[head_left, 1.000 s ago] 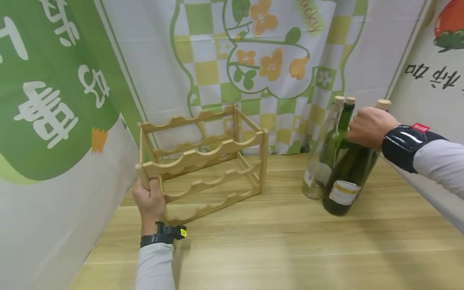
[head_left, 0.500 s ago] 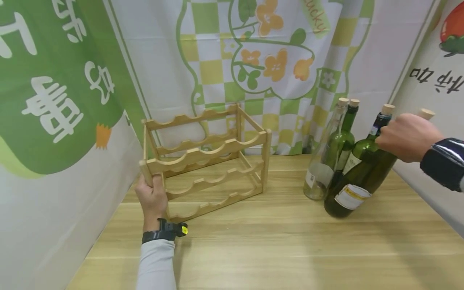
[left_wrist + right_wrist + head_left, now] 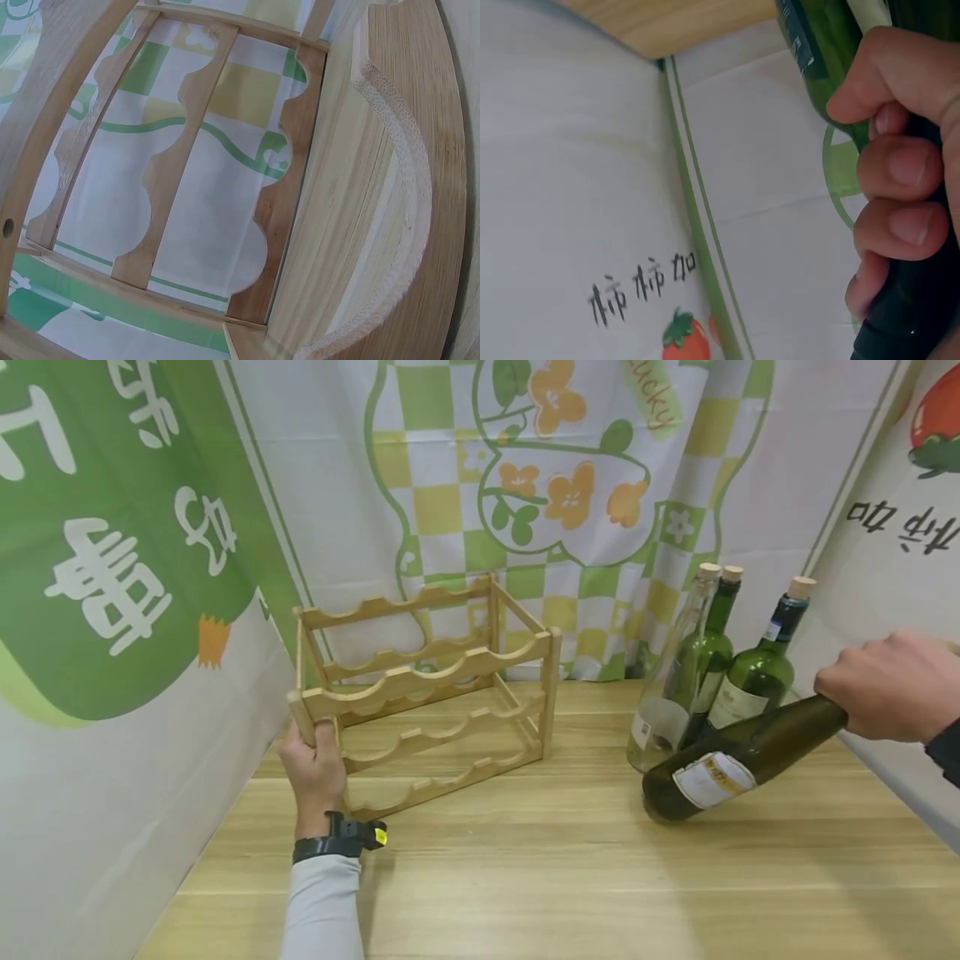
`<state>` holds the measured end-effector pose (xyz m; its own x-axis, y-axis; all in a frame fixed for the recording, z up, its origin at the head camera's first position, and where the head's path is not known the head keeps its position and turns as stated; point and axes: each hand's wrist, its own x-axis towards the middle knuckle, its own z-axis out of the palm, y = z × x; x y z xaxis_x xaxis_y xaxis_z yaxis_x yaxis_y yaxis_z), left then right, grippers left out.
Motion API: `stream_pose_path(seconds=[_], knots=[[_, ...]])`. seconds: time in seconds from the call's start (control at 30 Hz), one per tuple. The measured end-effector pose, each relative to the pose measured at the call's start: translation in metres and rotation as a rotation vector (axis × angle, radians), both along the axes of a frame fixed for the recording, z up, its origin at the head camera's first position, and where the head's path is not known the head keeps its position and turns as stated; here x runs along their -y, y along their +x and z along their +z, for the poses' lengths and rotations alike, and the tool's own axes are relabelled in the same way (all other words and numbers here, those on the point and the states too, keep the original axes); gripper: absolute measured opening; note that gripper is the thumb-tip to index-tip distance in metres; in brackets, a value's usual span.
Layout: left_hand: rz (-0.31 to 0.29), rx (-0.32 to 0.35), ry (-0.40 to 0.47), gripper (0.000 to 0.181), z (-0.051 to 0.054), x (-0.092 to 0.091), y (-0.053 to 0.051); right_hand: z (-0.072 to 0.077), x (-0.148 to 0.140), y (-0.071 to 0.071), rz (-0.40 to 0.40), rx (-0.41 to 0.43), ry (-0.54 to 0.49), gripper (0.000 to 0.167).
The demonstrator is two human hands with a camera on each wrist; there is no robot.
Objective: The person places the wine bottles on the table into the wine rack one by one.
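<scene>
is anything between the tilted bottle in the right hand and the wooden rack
Nothing visible stands directly between the tilted bottle in the right hand and the wooden rack. The clear bottle stands just behind the tilted bottle's base, so it might get bumped if the move swings back.

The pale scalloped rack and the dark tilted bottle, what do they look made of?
The pale scalloped rack: likely wood or bamboo, smooth and fairly matte, grain showing in the left wrist view. The dark olive-green tilted bottle: probably glass, glossy, judging by its sheen.
</scene>
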<state>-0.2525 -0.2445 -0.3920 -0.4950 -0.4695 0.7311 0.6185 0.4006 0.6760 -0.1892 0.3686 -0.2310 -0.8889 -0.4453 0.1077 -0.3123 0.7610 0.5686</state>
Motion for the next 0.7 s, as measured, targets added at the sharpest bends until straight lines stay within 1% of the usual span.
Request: stream_pose_path(seconds=[0.23,0.4,0.5,0.57,0.63,0.7], knots=[[0.002,-0.002,0.013,0.019,-0.002,0.001,-0.001,-0.021,-0.006,0.014,-0.08,0.062,-0.153,0.037],[0.02,-0.014,0.014,0.02,0.001,0.0,0.001,-0.045,-0.007,0.023,-0.091,0.084,-0.253,0.039],[0.005,-0.013,0.023,0.021,0.008,-0.006,0.007,-0.063,-0.005,0.03,-0.098,0.093,-0.314,0.039],[-0.006,-0.012,0.026,0.022,0.015,-0.011,0.014,-0.074,-0.002,0.033,-0.113,0.112,-0.348,0.036],[-0.005,-0.013,0.019,0.023,0.021,-0.015,0.019,-0.084,0.002,0.035,-0.15,0.161,-0.385,0.033],[0.005,-0.013,0.005,0.024,0.023,-0.016,0.021,-0.092,0.006,0.035,-0.204,0.224,-0.42,0.026]])
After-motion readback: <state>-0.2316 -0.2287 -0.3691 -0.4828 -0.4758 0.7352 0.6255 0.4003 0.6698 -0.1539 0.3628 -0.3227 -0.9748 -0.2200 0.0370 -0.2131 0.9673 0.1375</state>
